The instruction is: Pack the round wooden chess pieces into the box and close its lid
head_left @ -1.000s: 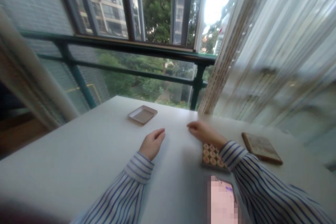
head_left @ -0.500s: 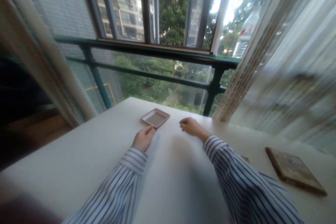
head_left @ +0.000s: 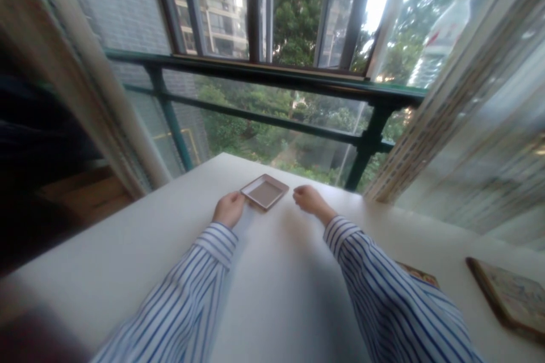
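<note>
A shallow square tray with a raised brownish rim and a grey-brown inside lies near the far edge of the white table. My left hand is closed at its left corner, thumb and fingers pinched against the rim. Just right of the tray, my right hand hovers with curled fingers, a small gap between it and the tray. Whatever those fingers may hold is too small or hidden to make out. Both arms wear blue-and-white striped sleeves.
A thick, book-like object lies on the table at the right. Beside my right sleeve a small patterned item shows partly. Behind the table are a green railing, a window and curtains; a plastic bottle stands at the upper right.
The view has turned a little left. My left hand has shifted from the tray's front corner to its left corner. The right hand has come closer to the tray.
</note>
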`<state>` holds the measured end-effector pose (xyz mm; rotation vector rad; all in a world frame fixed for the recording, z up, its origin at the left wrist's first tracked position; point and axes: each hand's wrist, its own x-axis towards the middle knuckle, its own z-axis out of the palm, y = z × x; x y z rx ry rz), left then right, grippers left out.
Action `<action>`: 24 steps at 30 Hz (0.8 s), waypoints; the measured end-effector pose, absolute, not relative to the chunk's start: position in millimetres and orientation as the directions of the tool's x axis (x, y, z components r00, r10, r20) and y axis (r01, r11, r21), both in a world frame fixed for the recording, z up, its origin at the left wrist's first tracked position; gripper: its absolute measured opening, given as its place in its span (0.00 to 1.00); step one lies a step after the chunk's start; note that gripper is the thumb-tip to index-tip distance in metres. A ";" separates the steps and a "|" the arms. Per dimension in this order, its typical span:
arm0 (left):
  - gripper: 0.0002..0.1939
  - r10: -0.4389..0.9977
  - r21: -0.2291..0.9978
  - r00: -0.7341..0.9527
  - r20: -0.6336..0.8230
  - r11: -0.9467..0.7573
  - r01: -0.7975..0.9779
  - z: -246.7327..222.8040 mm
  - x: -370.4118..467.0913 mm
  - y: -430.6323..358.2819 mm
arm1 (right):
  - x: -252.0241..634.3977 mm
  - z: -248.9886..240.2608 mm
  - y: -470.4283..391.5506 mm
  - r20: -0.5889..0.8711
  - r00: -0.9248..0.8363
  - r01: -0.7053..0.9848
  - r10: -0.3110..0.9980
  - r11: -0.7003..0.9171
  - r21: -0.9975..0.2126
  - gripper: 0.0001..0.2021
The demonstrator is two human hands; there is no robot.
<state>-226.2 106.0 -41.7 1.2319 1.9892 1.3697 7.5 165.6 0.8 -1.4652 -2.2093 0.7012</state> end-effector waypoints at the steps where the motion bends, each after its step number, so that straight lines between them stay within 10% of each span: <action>1: 0.14 0.840 0.890 -0.524 0.139 0.126 0.439 -40.9 -229.0 107.2 | 5.0 -0.5 168.4 0.053 -0.365 0.730 0.929 0.321 -0.603 0.08; 24: 0.14 0.859 0.869 -0.482 0.172 0.099 0.485 -50.4 -243.9 127.1 | -21.1 -23.4 195.6 0.011 -0.303 0.783 0.953 0.255 -0.567 0.11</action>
